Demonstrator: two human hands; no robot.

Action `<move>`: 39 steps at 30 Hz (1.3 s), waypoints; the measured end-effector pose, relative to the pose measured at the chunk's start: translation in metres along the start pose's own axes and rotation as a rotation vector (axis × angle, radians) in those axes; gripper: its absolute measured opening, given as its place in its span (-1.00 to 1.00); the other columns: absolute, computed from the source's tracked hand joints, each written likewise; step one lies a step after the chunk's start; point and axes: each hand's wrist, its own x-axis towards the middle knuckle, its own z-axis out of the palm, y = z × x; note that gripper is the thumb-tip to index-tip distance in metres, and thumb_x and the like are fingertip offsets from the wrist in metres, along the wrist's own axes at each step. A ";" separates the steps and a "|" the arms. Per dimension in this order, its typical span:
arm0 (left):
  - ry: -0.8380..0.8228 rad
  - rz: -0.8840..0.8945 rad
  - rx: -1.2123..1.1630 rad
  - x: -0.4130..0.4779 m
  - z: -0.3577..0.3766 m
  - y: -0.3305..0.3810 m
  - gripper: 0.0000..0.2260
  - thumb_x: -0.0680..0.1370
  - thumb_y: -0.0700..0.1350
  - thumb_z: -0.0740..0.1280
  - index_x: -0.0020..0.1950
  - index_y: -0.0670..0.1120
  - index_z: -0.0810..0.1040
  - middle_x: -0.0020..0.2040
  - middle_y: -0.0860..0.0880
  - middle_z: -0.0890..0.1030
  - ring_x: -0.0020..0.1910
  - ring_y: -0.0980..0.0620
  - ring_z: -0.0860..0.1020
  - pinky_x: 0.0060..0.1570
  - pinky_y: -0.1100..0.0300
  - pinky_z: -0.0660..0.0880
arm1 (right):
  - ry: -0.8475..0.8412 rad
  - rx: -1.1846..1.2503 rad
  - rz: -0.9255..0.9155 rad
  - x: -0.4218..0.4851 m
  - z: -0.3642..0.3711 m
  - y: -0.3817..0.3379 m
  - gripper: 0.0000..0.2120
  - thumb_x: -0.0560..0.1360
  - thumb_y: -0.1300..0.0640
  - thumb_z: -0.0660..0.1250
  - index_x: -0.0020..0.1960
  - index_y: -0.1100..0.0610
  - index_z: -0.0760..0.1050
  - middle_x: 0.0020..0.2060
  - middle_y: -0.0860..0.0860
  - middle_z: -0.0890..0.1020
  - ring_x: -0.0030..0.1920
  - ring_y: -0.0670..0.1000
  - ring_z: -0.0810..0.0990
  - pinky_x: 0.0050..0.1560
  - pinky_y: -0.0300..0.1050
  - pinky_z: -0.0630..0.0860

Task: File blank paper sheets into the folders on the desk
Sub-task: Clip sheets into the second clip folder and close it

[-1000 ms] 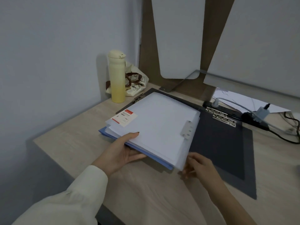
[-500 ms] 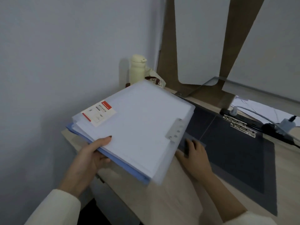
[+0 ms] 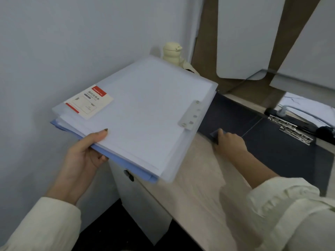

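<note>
My left hand point(image 3: 82, 156) grips a stack of folders by its near left edge and holds it in the air, over the desk's left end. On top lies a translucent white folder point(image 3: 145, 109) with a red and white label and a metal clip, under it a blue folder point(image 3: 126, 163). A dark open folder point(image 3: 282, 153) lies flat on the desk, its metal clamp at the far right. My right hand point(image 3: 228, 144) grips the near left corner of that dark folder, lifting it slightly.
The wooden desk point(image 3: 195, 192) has its left edge next to a grey wall, with a white cabinet point(image 3: 141, 201) beneath. A cream bottle point(image 3: 171, 53) stands behind the lifted stack. A black power strip with cables point(image 3: 299, 120) and loose paper lie at the far right.
My left hand has lifted the folder stack off the desk and carried it left. My right hand has moved from the stack's corner to the dark folder's corner.
</note>
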 end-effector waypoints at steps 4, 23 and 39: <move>0.010 0.002 -0.004 -0.005 -0.002 0.004 -0.60 0.52 -0.23 0.22 -0.26 0.21 0.70 -0.11 0.18 0.68 -0.24 0.18 0.62 -0.37 0.36 0.52 | 0.013 0.017 -0.008 -0.002 -0.003 -0.001 -0.68 0.59 -0.02 0.05 0.23 0.17 0.31 0.02 0.15 0.58 -0.03 0.17 0.59 -0.22 -0.05 0.42; 0.056 -0.064 -0.072 -0.018 -0.027 -0.006 -0.57 0.56 -0.26 0.15 -0.21 0.17 0.71 -0.05 0.14 0.69 -0.16 0.14 0.67 -0.22 0.23 0.63 | 0.306 0.423 0.259 -0.046 -0.037 0.023 -0.53 0.54 0.32 0.03 0.43 0.19 0.07 -0.05 0.38 0.57 -0.06 0.35 0.54 -0.18 0.04 0.30; -0.151 -0.377 0.184 0.060 0.071 -0.087 -0.82 0.49 -0.15 0.35 0.08 -0.01 0.51 -0.13 0.05 0.62 -0.28 0.13 0.56 -0.38 0.36 0.54 | 0.259 0.056 0.012 -0.118 -0.032 0.023 -0.25 0.14 0.39 0.51 0.32 0.25 0.42 -0.63 -0.02 0.24 -0.66 -0.07 -0.07 -0.53 -0.37 -0.21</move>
